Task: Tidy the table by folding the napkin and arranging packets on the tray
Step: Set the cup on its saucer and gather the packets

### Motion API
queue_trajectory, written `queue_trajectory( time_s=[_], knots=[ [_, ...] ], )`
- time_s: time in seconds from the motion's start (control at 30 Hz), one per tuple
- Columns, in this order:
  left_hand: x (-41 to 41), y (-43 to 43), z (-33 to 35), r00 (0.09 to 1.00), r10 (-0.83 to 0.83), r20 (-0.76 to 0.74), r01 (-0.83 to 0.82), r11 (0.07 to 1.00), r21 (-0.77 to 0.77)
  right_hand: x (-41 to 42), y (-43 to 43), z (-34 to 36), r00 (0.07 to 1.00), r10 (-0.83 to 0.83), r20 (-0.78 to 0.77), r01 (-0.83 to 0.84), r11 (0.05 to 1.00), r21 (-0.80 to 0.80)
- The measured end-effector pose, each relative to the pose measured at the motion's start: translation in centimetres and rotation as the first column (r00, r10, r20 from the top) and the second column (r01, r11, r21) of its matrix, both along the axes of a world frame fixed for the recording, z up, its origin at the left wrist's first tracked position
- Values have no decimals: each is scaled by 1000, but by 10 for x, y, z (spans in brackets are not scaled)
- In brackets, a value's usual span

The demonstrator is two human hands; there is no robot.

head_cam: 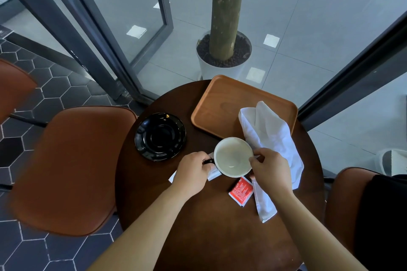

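Cup [233, 157], pale inside and with a black handle, is held near the middle of the round dark counter [198, 226]. The left hand [193, 171] is curled round the handle, most of which is hidden by the fingers. The right hand [271, 169] is set against the opposite rim with bent fingers; whether the rim is pinched or only touched cannot be told, as the fingertips are turned away.

A white packet [214, 174] is largely covered by the left hand and the cup, and only its ends are seen. A red packet [241, 190] lies flat on the counter just beside the cup, its print too small to be read.

The white napkin [268, 134] is crumpled and unfolded, its far end on the near corner of the wooden tray [220, 105] and the rest trailing over the counter, partly hidden under the right wrist. A black saucer [160, 136] is placed to the left of the tray, apart from the cup.
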State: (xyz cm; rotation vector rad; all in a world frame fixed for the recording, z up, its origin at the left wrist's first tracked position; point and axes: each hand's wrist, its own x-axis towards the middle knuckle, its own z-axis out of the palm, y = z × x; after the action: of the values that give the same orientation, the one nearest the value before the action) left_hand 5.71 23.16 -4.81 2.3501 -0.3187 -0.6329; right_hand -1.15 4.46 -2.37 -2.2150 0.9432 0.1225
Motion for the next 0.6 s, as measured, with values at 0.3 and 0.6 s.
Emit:
queue_trajectory(
  time_s=[0.3, 0.6],
  knots=[
    [-27, 7, 8, 994, 96, -56, -100, 992, -80, -7, 3, 3, 1000, 26, -9, -26, 1000, 5],
    [-49, 38, 12, 977, 206, -62, -211, 972, -104, -5, 28, 11, 992, 123, 21, -123, 992, -5]
  ],
)
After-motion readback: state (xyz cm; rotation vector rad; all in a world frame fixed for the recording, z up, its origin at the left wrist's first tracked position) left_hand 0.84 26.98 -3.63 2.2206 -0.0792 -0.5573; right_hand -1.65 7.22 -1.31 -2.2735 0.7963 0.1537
